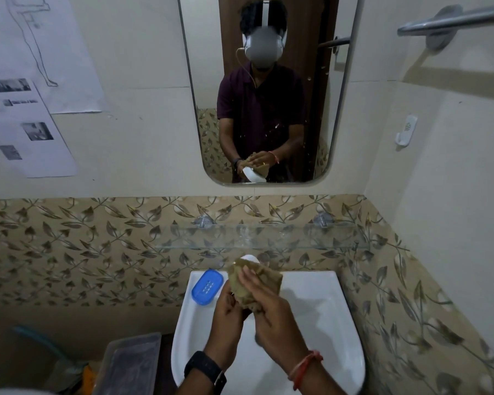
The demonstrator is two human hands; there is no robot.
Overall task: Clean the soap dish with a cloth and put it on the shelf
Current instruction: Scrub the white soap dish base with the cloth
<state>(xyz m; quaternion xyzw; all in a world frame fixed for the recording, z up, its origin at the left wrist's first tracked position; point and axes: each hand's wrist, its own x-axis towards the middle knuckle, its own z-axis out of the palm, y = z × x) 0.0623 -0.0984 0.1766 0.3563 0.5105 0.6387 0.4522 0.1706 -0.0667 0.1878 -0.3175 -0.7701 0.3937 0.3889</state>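
Above the white sink [320, 315] I hold a white soap dish [250, 258]; only its far rim shows past a tan cloth [264, 277]. My left hand [229, 307] grips the dish from the left and below. My right hand [271, 303] presses the cloth flat over the dish. A glass shelf [297, 238] hangs on the leaf-patterned tiles just beyond the hands. The mirror [320, 89] shows the white dish tilted under the cloth.
A blue slotted soap dish part [207, 286] lies on the sink's back left corner. A clear plastic box [129, 363] stands left of the sink. A metal towel bar [451, 19] and a white wall hook [406, 129] are on the right wall. Paper sheets [32, 118] hang at left.
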